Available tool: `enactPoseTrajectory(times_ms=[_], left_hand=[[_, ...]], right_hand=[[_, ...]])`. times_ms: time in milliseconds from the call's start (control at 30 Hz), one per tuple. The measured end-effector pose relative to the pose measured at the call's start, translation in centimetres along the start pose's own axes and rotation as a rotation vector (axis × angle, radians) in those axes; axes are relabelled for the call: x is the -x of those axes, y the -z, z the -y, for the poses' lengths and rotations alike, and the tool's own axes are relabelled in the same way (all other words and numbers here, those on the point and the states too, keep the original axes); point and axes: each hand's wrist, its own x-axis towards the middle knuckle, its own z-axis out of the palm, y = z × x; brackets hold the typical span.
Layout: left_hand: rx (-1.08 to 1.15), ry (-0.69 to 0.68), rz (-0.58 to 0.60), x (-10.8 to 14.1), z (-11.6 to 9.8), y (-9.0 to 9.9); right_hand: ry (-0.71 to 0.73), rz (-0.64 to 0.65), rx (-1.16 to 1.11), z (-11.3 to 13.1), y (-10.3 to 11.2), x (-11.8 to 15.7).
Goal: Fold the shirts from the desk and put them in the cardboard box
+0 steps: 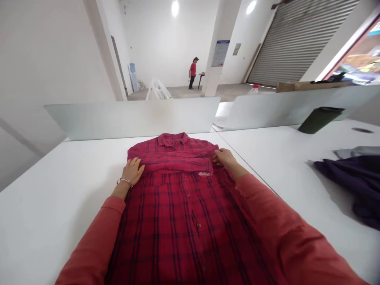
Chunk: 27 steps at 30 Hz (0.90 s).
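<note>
A red plaid shirt (175,213) lies front up on the white table (38,198), its collar toward the frosted divider. One sleeve (178,164) is laid across the chest, its cuff near the right side. My left hand (132,172) rests with its fingers spread on the shirt's left edge, by the shoulder end of that sleeve. At the right edge, just beyond the cuff, the fingers of my right hand (224,157) are pinched together on the shirt fabric. The other sleeve is hard to make out.
Frosted dividers (133,118) stand along the table's back. On the right are a dark green container (320,120) and a dark purple cloth (356,182). Behind the dividers show a white plastic bag (158,90) and a red-capped bottle (254,90). A person (192,73) stands far back.
</note>
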Motion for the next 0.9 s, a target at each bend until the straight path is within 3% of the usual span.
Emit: enactPoseTrajectory(times_ms=[167,300,433,500,633,900], left_hand=[[0.000,0.015,0.010,0.2,-0.3,0.3],[-0.011,0.019,0.038,0.2,-0.4,0.6],[-0.003,0.030,0.058,0.3,-0.6,0.8],[-0.002,0.033,0.056,0.3,-0.6,0.7],[0.002,0.034,0.040,0.2,-0.5,0.4],[0.049,0.075,0.056,0.7,-0.2,0.7]], right_hand=[[0.075,-0.012,0.241,-0.7,-1.6,-0.1],[0.323,0.026,0.688,0.1,-2.3,0.6],[0.587,-0.118,0.767,0.0,-3.5,1.7],[0.674,-0.067,0.774,-0.5,-4.3,2.1],[0.640,0.100,0.837,-1.9,-5.5,2.4],[0.617,0.170,0.902,-1.6,-5.2,1.9]])
